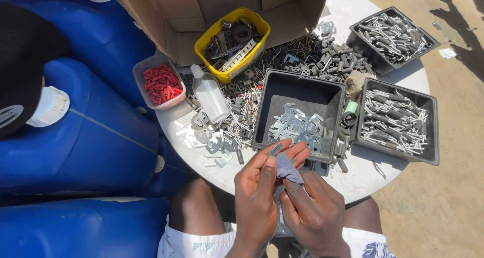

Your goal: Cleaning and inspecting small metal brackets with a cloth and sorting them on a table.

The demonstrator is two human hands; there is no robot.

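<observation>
A small flat metal clip [276, 148] is pinched at the tips of the left hand [259, 187] — thumb on the near side, forefinger behind it — just past the near edge of the round white table [353, 180]. A scrap of grey-blue cloth [288, 168] lies against the clip from below. The right hand [312, 207] has its fingers closed around the cloth's lower end, and its top wraps over the left fingertips. So the clip sits between the two hands, touching both cloth and left fingertips, held above the lap rather than resting on anything.

Directly beyond the hands, at the table's near edge, a black tray [262, 114] holds a modest heap of similar pale clips [297, 127], with much of its floor bare. To the left of that tray a loose scatter of clips and screws [217, 137] lies on the tabletop, and a dark pile of mixed hardware [322, 56] covers the middle. Judging by this, the sorting looks partly done — a good deal remains loose.

Two more black trays [396, 119] of pale pins line the right edge. A yellow tub [233, 43], a clear bottle [209, 94] and a tub of red plugs [160, 81] stand toward the left edge.
</observation>
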